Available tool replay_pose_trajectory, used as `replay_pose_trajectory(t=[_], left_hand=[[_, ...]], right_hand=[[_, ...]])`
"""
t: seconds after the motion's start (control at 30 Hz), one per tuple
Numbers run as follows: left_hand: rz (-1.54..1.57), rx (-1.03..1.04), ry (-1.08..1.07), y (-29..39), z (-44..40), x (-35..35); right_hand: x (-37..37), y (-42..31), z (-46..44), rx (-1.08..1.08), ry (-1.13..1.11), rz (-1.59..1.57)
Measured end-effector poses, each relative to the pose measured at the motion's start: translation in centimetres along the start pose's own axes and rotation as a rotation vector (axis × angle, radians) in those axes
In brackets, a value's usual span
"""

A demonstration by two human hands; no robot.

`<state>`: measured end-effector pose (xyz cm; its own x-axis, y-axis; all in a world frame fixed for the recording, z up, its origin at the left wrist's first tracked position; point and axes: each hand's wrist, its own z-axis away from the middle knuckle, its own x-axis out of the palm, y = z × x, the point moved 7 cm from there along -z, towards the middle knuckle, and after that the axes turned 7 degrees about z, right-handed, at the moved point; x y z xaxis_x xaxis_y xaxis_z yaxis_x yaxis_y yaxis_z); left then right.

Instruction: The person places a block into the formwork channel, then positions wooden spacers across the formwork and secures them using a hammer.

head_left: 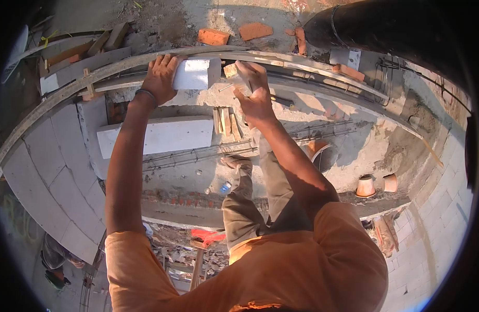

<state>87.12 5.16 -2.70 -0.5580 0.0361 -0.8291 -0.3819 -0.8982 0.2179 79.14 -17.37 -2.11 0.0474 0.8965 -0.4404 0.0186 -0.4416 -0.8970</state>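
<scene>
My left hand (pixel 161 78) grips the left end of a white block (pixel 191 74), its fingers over the edge of the curved boards. The block sits between the long curved wooden strips (pixel 130 63). Just right of the block, my right hand (pixel 255 93) is closed around a short piece of wood (pixel 230 71) with a yellowish end. A thin nail-like rod (pixel 225 88) sticks out below that piece; where it is fixed is hidden by my fingers. Part of the wood is covered by my palm.
Below lies a long white block (pixel 156 136) beside wood offcuts (pixel 227 124) and a steel rebar cage (pixel 198 153). Orange bricks (pixel 213 36) lie beyond the boards. A large black pipe (pixel 385 28) crosses the upper right. Two buckets (pixel 366 186) stand lower right.
</scene>
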Motion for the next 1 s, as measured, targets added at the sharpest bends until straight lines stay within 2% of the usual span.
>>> replay_pose_trajectory(t=[0.07, 0.1, 0.17, 0.2, 0.23, 0.27, 0.3, 0.33, 0.4, 0.5, 0.57, 0.63, 0.7, 0.77, 0.83, 0.87, 0.9, 1.0], left_hand=[[-0.029, -0.02, 0.021, -0.2, 0.0, 0.2], [-0.004, 0.063, 0.169, 0.0, 0.4, -0.2], [0.037, 0.07, 0.156, -0.2, 0.5, -0.2], [0.041, 0.119, 0.201, -0.3, 0.6, -0.1], [0.041, 0.067, 0.234, -0.5, 0.7, 0.2], [0.037, 0.146, 0.272, -1.1, 0.5, 1.1], [0.114, 0.081, 0.262, -0.8, 0.8, 0.7], [0.078, 0.072, 0.338, -0.5, 1.8, 0.2], [0.062, 0.086, 0.689, -0.7, 2.8, 1.2], [0.257, -0.155, 0.884, 0.7, 8.7, 0.8], [0.755, -0.345, 1.231, -0.9, 11.8, 6.2], [1.189, -0.949, 1.174, -3.8, 10.8, 15.1], [1.496, -1.221, 1.089, -6.7, 7.2, 20.6], [1.624, -1.28, 0.988, -8.8, 3.8, 21.5], [1.738, -1.386, 1.01, -10.4, 1.0, 23.3], [1.693, -1.431, 0.954, -10.7, 0.4, 23.4], [1.677, -1.387, 0.896, -10.8, -0.4, 23.7], [1.656, -1.244, 0.951, -11.2, -2.6, 25.9]], right_hand=[[1.3, -3.2, -0.5, -0.162, -0.08, 0.006], [2.0, -3.9, -0.9, -0.207, -0.12, 0.055], [3.4, -4.5, -2.1, -0.305, -0.221, 0.141], [3.9, -5.1, -2.8, -0.297, -0.273, 0.166], [4.5, -5.5, -3.1, -0.321, -0.316, 0.227], [5.1, -5.7, -3.5, -0.344, -0.352, 0.292], [5.6, -5.5, -3.8, -0.325, -0.383, 0.321], [6.1, -5.1, -4.1, -0.303, -0.411, 0.355], [6.8, -4.7, -4.2, -0.271, -0.449, 0.383], [7.2, -4.2, -4.2, -0.278, -0.485, 0.432], [7.6, -4.7, -3.9, -0.296, -0.522, 0.451], [8.2, -4.7, -3.2, -0.324, -0.55, 0.502], [8.8, -4.5, -2.7, -0.376, -0.558, 0.587], [8.7, -3.8, -2.2, -0.386, -0.57, 0.619], [9.3, -3.8, -2.1, -0.436, -0.554, 0.595], [9.3, -3.8, -1.9, -0.469, -0.532, 0.573], [9.3, -3.8, -1.9, -0.49, -0.517, 0.565], [9.4, -4.6, -2.2, -0.553, -0.509, 0.479]])
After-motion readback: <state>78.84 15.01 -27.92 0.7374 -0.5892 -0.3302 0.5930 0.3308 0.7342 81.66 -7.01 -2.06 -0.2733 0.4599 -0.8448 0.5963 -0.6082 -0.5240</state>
